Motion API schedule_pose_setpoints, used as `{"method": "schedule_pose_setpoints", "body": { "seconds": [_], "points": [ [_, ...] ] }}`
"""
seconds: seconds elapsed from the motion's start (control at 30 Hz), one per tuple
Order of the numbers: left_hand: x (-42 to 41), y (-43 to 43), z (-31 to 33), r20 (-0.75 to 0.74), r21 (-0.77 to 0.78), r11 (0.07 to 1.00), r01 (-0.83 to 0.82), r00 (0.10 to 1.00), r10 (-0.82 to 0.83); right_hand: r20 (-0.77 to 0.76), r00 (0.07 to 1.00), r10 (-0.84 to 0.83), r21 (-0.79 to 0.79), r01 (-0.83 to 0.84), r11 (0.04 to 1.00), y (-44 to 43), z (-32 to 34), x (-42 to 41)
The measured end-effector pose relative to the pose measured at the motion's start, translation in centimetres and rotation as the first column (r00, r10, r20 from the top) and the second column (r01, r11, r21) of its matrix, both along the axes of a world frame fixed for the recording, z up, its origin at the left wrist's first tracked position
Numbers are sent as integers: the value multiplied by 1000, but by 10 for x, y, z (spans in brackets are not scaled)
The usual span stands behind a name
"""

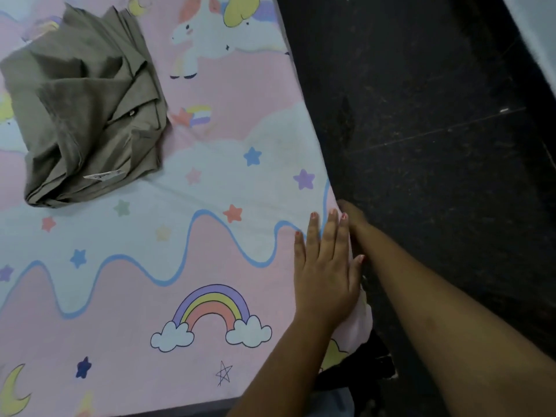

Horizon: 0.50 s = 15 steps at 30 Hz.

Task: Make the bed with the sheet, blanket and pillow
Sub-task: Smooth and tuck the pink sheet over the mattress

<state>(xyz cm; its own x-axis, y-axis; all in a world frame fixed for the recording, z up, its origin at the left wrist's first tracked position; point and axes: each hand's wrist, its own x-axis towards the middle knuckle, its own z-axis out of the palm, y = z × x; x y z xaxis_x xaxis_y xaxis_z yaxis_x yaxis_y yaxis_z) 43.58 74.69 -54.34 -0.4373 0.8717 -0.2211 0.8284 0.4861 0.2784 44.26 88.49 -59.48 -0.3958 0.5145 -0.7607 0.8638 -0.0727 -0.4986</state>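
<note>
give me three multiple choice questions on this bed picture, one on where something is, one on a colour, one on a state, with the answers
1. Where does the crumpled olive-grey cloth lie?
A. hanging off the bed's edge
B. on the pink unicorn-print sheet, at the far left
C. on the floor

2. What colour is the wavy line printed across the sheet?
A. green
B. blue
C. red

3. How is the left hand placed?
A. flat on the sheet, fingers straight
B. clenched in a fist
C. gripping the cloth

Answers:
1 B, the cloth sits in a heap on top of the sheet.
2 B, the line is plainly blue.
3 A, the palm is down near the bed's right edge.
</note>
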Motion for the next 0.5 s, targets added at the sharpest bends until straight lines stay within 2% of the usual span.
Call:
{"method": "schedule_pose_setpoints", "body": {
  "seconds": [0.03, 0.1, 0.17, 0.27, 0.33, 0.4, 0.47, 0.5],
  "points": [
    [0, 1, -1, -2, 14, 1000, 22, 1000, -22, 118, 989, 84, 128, -99, 987, 2, -2, 3],
    [1, 6, 3, 28, 21, 999, 48, 998, -48, 274, 957, 96, 284, -176, 943, 4, -17, 13],
    [-1, 13, 6, 90, 56, 998, 42, 995, -47, 339, 939, 56, 275, -155, 949, 6, -24, 19],
    [-12, 23, 9, 147, 66, 994, -91, 986, 81, 429, 897, 107, 201, -210, 957, 8, -16, 8],
    [-24, 30, 11, 83, 60, 984, -169, 983, 164, 423, 892, 160, 90, -217, 972, 10, -8, -2],
    [-41, 38, 15, 31, 49, 970, -238, 971, 237, 319, 930, 181, -48, -175, 983, 13, -5, -13],
    [-58, 50, 17, 69, -30, 961, -274, 959, 276, 157, 984, 82, -112, -65, 992, 22, -1, -17],
    [-65, 57, 17, 80, -73, 956, -283, 954, 289, 78, 996, -39, -127, 48, 991, 28, 0, -20]
  ]
}}
